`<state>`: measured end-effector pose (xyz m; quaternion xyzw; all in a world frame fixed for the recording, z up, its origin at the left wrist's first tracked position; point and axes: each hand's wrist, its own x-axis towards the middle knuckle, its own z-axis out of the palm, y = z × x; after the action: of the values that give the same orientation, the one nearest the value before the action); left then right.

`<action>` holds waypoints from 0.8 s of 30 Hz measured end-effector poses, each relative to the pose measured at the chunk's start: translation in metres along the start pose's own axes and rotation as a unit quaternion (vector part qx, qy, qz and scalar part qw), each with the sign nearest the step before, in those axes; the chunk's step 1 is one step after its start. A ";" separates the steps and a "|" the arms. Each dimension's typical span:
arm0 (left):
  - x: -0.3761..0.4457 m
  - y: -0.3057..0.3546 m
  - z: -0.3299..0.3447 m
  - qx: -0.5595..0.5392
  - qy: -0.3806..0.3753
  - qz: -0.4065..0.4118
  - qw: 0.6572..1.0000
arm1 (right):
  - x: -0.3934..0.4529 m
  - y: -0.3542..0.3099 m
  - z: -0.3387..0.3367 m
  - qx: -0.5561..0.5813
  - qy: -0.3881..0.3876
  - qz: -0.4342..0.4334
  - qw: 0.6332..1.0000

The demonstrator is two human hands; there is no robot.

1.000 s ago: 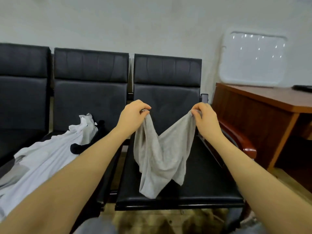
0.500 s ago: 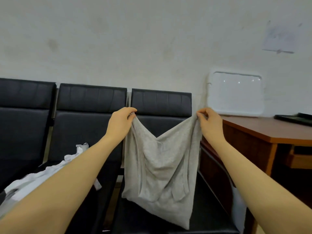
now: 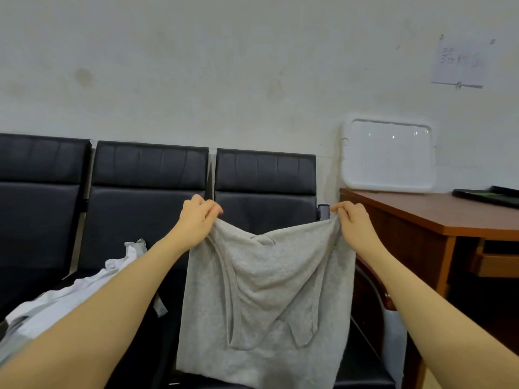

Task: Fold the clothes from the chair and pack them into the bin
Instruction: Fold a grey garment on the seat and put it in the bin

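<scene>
A grey garment (image 3: 266,299) hangs in the air in front of the right black chair (image 3: 265,178). My left hand (image 3: 196,220) pinches its upper left corner and my right hand (image 3: 352,224) pinches its upper right corner. The top edge sags between the two hands and the cloth falls down over the seat. A pile of white and grey clothes (image 3: 75,296) lies on the middle chair (image 3: 148,175), partly hidden behind my left forearm. No bin shows in view.
Three black chairs stand in a row against a pale wall. A brown wooden desk (image 3: 438,214) stands to the right, with a white tray (image 3: 389,157) leaning on the wall and a dark flat object (image 3: 488,195) on top.
Both hands have risen and spread apart, pulling the grey garment wider and lifting it off the seat. The view has tilted upward, so more wall shows.
</scene>
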<state>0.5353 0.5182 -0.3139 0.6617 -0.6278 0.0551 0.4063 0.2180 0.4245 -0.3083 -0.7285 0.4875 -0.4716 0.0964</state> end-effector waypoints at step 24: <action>-0.034 0.018 0.022 -0.066 0.268 -0.074 0.958 | -0.040 0.011 -0.017 0.007 0.130 -0.052 0.990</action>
<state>0.5025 0.5340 -0.3399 0.6389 -0.4468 0.1587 0.6057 0.1949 0.4566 -0.3301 -0.6845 0.4541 -0.5701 0.0123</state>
